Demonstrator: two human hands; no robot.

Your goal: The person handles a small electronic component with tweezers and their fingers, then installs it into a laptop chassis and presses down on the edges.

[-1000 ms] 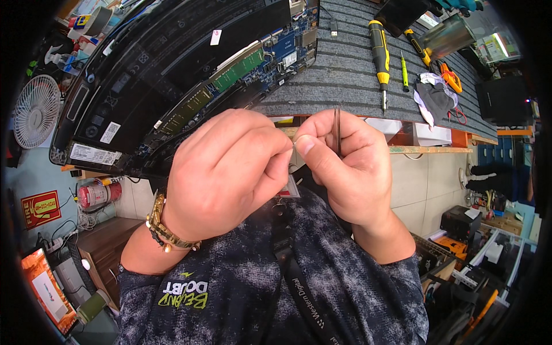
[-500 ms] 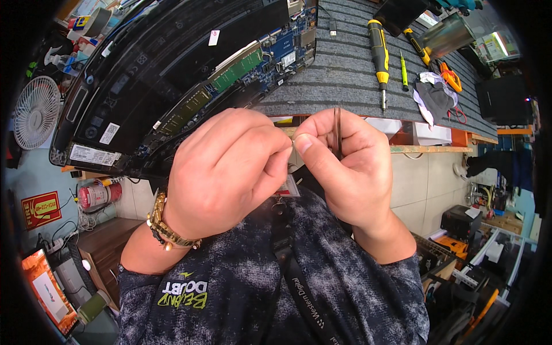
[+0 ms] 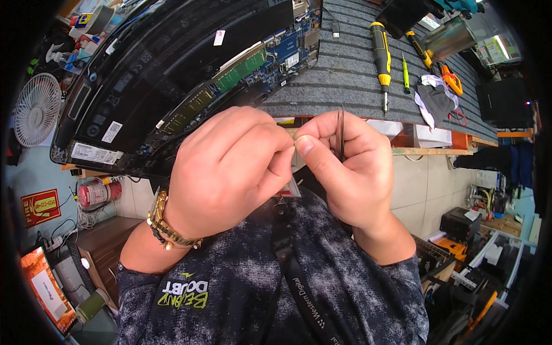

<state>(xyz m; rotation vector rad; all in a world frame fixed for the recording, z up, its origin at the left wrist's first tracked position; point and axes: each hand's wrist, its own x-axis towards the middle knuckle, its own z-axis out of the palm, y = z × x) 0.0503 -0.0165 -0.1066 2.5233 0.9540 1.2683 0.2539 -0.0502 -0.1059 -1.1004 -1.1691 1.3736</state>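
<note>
My left hand [image 3: 230, 158] is closed, its thumb and fingers pinched together at chest height. What it pinches is too small and too hidden to name. My right hand [image 3: 356, 172] almost meets it, thumb pressed to the forefinger at the same spot. A thin dark pair of tweezers [image 3: 341, 135] stands upright, held in the fingers of that right hand. Behind my left hand lies an opened laptop [image 3: 149, 75], with its black battery, blue circuit board [image 3: 282, 47] and green memory module [image 3: 244, 68] exposed.
On the grey striped mat [image 3: 351, 75] lie a large yellow-and-black screwdriver [image 3: 382, 57], a slim green screwdriver [image 3: 406, 75], orange-handled pliers [image 3: 452, 80] and a crumpled cloth [image 3: 435, 100]. The bench's wooden edge [image 3: 431, 152] runs just beyond my hands. A white fan [image 3: 38, 109] stands at far left.
The view has shifted very slightly, so the laptop and tools sit a little further right. Both hands keep their pinch, fingertips still together, and the tweezers remain in my right hand.
</note>
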